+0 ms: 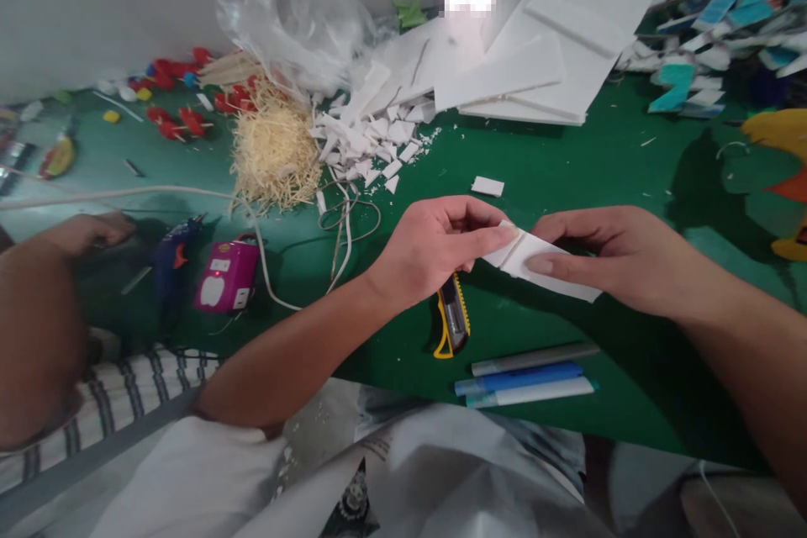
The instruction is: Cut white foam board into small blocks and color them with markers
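Observation:
Between my two hands is a white foam board strip [561, 271] with a crosswise cut or break near its left end. My left hand [438, 245] pinches the short end, thumb on top. My right hand [621, 256] grips the longer part, its thumb lying flat along the face. Whether the two parts are still joined I cannot tell. Below my left hand a yellow and black utility knife [451, 318] lies on the green table [391, 336], its upper end hidden by the fingers. A small white foam piece [487, 186] rests just beyond my hands.
White foam sheets [504, 76] and scraps [378, 139] lie at the back, beside pale wood sticks [274, 151]. Several markers [526, 382] line the near edge. On the left are a pink power adapter [227, 275], cords, a blue glue gun [173, 256] and another person's arm [47, 328].

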Action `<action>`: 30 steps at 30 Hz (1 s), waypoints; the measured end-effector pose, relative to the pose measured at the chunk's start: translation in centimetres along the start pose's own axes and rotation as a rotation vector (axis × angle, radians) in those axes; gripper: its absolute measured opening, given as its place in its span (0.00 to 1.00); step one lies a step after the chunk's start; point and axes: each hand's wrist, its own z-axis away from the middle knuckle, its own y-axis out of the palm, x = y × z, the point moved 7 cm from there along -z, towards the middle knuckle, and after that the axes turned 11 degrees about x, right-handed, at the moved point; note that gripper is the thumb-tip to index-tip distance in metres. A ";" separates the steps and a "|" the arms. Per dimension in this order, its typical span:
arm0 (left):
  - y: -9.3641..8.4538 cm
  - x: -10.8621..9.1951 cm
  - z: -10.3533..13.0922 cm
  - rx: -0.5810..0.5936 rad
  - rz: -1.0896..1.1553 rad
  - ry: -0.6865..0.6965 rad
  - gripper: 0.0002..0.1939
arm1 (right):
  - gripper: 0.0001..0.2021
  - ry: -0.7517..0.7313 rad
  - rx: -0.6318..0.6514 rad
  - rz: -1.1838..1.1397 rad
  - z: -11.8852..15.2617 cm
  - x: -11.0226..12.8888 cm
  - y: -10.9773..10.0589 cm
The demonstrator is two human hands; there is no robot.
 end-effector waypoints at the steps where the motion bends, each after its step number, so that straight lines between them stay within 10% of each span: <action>1: -0.1 0.0 0.0 -0.005 -0.023 -0.002 0.16 | 0.25 0.011 0.008 0.005 0.0 0.1 0.0; 25: 0.3 -0.2 0.0 -0.008 -0.087 0.005 0.13 | 0.28 0.078 0.126 0.006 0.0 0.7 0.4; 30: -3.8 -2.5 0.1 -0.271 -0.172 0.215 0.07 | 0.31 0.150 0.189 0.028 0.3 -0.2 0.4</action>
